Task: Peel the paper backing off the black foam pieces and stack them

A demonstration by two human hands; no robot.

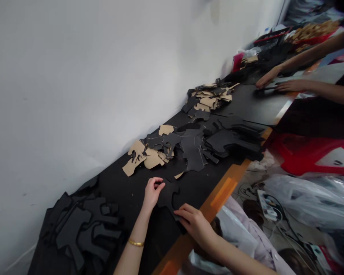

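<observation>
A flat black cut-out piece with a curved notch lies between my hands, low over the black table. At its upper left edge, the thumb and fingers of my left hand are pinched together. My right hand grips its lower end near the table's front edge, thumb partly hidden. To the left is a heap of similar black cut-out pieces. Beyond my hands lie loose black pieces and tan-backed scraps.
Orange tape runs along the table edge, and a white wall stands behind. Farther along, a co-worker's hands rest on the table. A power strip, cables and plastic bags lie below at right.
</observation>
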